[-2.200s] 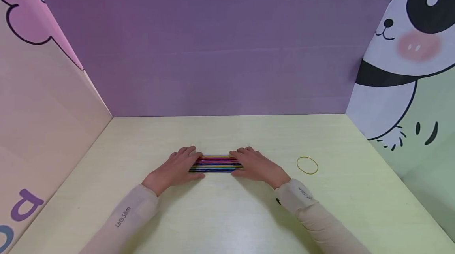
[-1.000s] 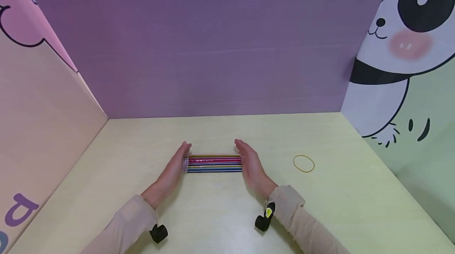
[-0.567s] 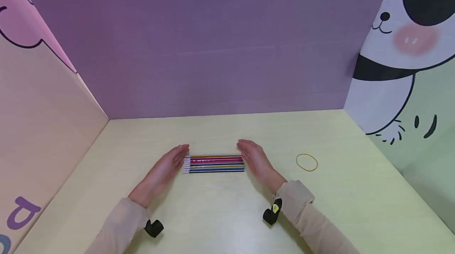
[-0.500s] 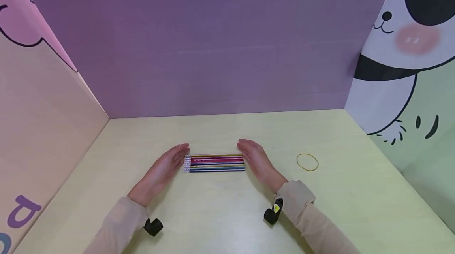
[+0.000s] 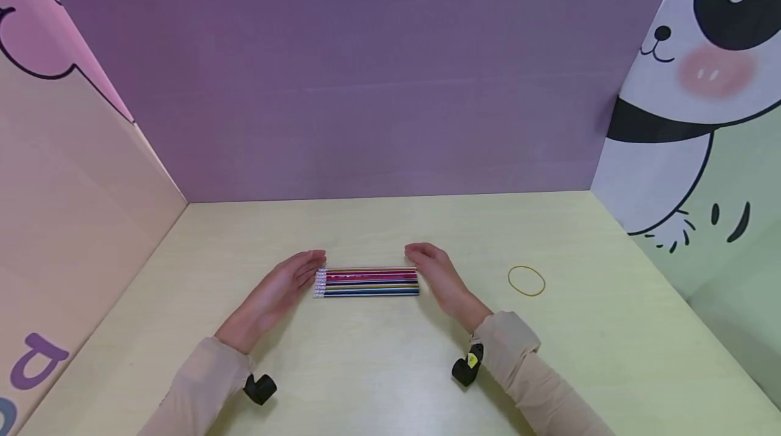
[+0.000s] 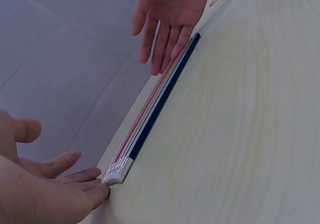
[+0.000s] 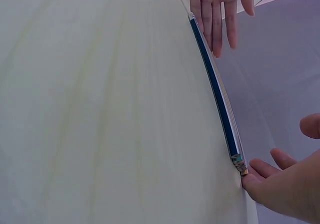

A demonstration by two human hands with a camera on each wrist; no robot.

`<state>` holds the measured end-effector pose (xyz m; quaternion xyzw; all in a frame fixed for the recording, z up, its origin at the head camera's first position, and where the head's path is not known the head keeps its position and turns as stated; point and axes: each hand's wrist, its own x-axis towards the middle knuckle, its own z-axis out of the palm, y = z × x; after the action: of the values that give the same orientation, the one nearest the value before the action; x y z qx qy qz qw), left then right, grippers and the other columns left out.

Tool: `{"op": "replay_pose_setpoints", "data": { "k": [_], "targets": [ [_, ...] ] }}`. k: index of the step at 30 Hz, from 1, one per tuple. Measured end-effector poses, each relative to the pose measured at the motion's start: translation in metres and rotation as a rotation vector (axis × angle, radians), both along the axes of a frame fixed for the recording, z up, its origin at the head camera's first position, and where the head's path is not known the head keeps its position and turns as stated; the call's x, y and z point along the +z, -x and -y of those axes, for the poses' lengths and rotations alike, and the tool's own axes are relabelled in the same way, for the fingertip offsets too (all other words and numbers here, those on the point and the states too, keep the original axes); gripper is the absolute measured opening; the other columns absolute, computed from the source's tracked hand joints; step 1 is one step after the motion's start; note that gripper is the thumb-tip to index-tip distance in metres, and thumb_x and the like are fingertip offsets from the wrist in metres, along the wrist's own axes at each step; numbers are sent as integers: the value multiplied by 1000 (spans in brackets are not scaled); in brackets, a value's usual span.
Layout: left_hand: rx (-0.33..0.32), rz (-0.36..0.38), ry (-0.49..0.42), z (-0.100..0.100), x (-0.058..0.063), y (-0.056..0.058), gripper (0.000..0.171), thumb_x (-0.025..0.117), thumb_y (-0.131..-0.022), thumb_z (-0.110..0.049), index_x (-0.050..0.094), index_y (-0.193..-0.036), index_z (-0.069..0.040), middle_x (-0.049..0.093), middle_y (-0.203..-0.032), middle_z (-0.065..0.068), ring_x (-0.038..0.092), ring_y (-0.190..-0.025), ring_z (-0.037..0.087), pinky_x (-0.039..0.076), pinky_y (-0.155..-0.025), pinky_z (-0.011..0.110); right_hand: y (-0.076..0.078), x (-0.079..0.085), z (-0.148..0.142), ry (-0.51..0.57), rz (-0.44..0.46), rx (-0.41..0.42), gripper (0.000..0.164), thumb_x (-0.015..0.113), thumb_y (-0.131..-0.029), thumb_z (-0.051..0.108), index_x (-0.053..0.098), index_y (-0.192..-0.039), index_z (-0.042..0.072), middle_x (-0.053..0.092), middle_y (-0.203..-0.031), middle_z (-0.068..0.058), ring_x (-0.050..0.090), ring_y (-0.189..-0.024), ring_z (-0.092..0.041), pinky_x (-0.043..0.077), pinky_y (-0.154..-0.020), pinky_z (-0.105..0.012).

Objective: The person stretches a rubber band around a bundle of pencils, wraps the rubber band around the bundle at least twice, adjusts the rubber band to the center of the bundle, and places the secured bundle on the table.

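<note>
Several coloured pencils (image 5: pixel 372 283) lie side by side on the table as a flat, even row, their white-and-silver eraser ends to the left. My left hand (image 5: pixel 277 297) stands on edge at those eraser ends, fingers extended. In the left wrist view its fingers (image 6: pixel 95 191) touch the ends. At the opposite end my right hand (image 5: pixel 445 283) is held on edge too, fingers loosely straight. The right wrist view shows its fingertips (image 7: pixel 250 180) against the pencils' other ends. Neither hand grips anything.
A yellow rubber band (image 5: pixel 527 281) lies on the pale wooden table (image 5: pixel 378 368) to the right of my right hand. A purple wall (image 5: pixel 390 83) stands behind the table, with printed panels at both sides. Small black cameras hang at both wrists.
Earlier, both hands lay over the pencil ends. They have since drawn outward and turned on edge, uncovering the row. Over the last half second they have barely moved.
</note>
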<state>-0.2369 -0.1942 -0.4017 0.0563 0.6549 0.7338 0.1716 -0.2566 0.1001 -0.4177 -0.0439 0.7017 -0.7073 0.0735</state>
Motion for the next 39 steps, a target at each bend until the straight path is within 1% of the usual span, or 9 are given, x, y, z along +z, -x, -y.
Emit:
{"op": "replay_pose_setpoints", "data": {
  "k": [5, 10, 12, 15, 19, 22, 25, 28, 39],
  "targets": [
    [4, -39, 85, 2, 2, 2, 53, 32, -110, -22, 19, -153, 8, 19, -161, 23, 17, -151, 32, 16, -122, 45, -2, 4, -1, -123, -4, 8, 44, 60, -99, 24, 54, -134, -1, 56, -135, -15, 50, -128, -31, 35, -112, -48],
    [-1, -102, 185, 0, 9, 0, 54, 37, -109, -26, 26, -152, 4, 23, -160, 20, 18, -150, 33, 17, -120, 52, -6, 7, 3, -403, -50, 63, 51, 68, -94, 30, 53, -137, 6, 51, -144, -14, 48, -134, -31, 40, -108, -50],
    [-1, -168, 296, -3, 12, -3, 54, 42, -108, -31, 33, -150, 2, 27, -159, 19, 21, -149, 34, 18, -119, 55, -7, 7, 7, -541, -117, 114, 55, 69, -92, 31, 51, -138, 7, 52, -143, -14, 49, -132, -31, 42, -107, -49],
    [-27, -323, 553, -10, 14, -8, 54, 50, -105, -36, 43, -146, -3, 35, -155, 19, 27, -146, 38, 23, -116, 60, -8, 10, 12, -721, -229, 214, 63, 72, -89, 26, 46, -143, 6, 49, -145, -14, 47, -132, -31, 39, -108, -48],
    [-138, -556, 844, -22, 11, -13, 53, 62, -99, -31, 48, -142, -3, 38, -151, 24, 35, -140, 44, 32, -109, 62, -9, 15, 17, -998, -336, 398, 76, 74, -86, 23, 36, -151, 9, 38, -154, -10, 31, -143, -29, 24, -117, -53],
    [-203, -683, 1002, -29, 7, -15, 57, 70, -93, -24, 49, -142, -4, 38, -150, 26, 36, -138, 45, 33, -107, 64, -10, 18, 18, -1138, -372, 498, 82, 73, -86, 27, 30, -155, 14, 32, -158, -6, 21, -149, -26, 15, -119, -55],
    [-222, -770, 1137, -32, 3, -15, 60, 75, -88, -19, 50, -141, -6, 39, -150, 25, 33, -140, 46, 30, -107, 67, -10, 19, 20, -1166, -365, 522, 85, 72, -87, 31, 26, -156, 15, 31, -159, -4, 21, -149, -24, 14, -120, -52],
    [-234, -810, 1188, -33, 2, -12, 59, 74, -87, -17, 51, -140, -5, 40, -148, 24, 32, -140, 45, 28, -108, 66, -9, 18, 22, -1166, -356, 518, 87, 71, -85, 35, 26, -156, 13, 31, -158, -5, 24, -147, -23, 17, -120, -50],
    [-266, -806, 1305, -37, 3, 2, 60, 67, -83, -25, 52, -136, -2, 53, -126, 10, 52, -112, 27, 45, -96, 46, -2, 20, 27, -1273, -432, 491, 72, 71, -87, 36, 43, -148, 9, 44, -150, -5, 39, -137, -24, 26, -115, -52]
  ]
}}
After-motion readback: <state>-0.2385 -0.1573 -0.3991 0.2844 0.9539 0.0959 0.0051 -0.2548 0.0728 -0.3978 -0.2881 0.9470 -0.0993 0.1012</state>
